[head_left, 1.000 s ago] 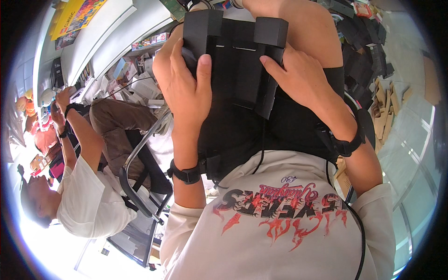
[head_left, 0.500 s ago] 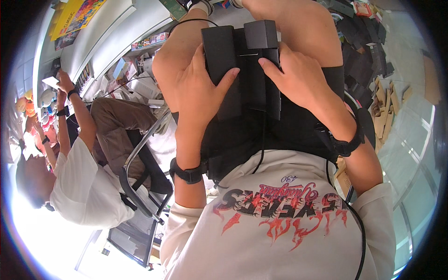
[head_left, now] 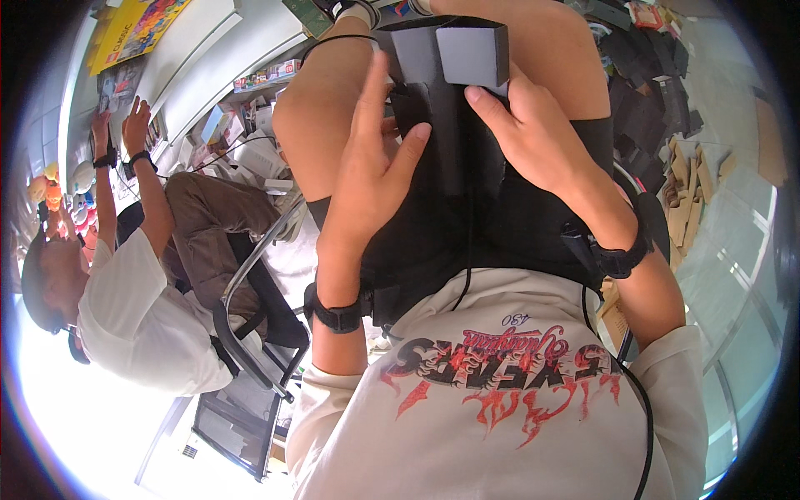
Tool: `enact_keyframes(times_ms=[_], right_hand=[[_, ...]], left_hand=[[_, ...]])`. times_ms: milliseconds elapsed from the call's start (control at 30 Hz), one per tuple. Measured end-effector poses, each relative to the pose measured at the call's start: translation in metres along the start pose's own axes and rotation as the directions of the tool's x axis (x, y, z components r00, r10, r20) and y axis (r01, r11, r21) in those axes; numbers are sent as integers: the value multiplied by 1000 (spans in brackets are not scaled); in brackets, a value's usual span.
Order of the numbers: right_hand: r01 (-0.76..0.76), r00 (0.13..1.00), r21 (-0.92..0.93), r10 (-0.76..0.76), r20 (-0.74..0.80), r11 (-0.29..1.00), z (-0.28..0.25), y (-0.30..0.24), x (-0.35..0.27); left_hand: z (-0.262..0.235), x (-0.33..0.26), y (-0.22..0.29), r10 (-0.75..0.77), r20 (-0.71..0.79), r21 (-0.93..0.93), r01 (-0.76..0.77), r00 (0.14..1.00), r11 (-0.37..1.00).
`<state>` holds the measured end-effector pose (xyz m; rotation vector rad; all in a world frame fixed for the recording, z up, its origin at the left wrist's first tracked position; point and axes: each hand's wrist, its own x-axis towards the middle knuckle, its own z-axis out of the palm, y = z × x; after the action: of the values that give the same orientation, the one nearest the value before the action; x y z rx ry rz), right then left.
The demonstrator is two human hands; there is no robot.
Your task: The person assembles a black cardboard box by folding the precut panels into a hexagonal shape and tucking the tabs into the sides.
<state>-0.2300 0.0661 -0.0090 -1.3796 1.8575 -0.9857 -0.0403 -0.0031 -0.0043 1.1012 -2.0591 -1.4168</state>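
A black folded cardboard box (head_left: pixel 447 133) is over my lap, between my knees. Its far end stands up, with a flap (head_left: pixel 472 57) that looks grey in the light. My right hand (head_left: pixel 537 129) grips the box's right side, thumb on the near face just below that flap and the other fingers behind. On the left, my left hand (head_left: pixel 375 162) is open, its index finger stretched away from me and its thumb apart, close beside the box. Whether its hidden fingertips touch the cardboard I cannot tell.
Many black cardboard pieces (head_left: pixel 646 100) lie heaped at the far right, with brown cardboard strips (head_left: pixel 687 196) nearer. At left a co-worker (head_left: pixel 142 308) sits with both hands raised, beside a chair armrest (head_left: pixel 237 283). A yellow box (head_left: pixel 137 33) stands at the upper left.
The left panel has left my left hand's grip, and that hand has straightened its fingers. The box's far end has turned and opened up. The co-worker's hands have moved apart.
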Motion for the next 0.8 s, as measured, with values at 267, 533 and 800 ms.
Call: enact_keyframes(times_ms=[267,533,800], right_hand=[[57,996,200,-70,60,978,-7,5,0],[141,976,40,-145,164,989,-3,-4,-6],[121,979,-39,-113,171,992,-3,-6,-4]], left_hand=[[-7,-3,4,-286,223,42,284,932,958],[-3,-5,-16,-91,157,162,66,983,985],[-5,-3,-4,-213,136,296,165,968,941]])
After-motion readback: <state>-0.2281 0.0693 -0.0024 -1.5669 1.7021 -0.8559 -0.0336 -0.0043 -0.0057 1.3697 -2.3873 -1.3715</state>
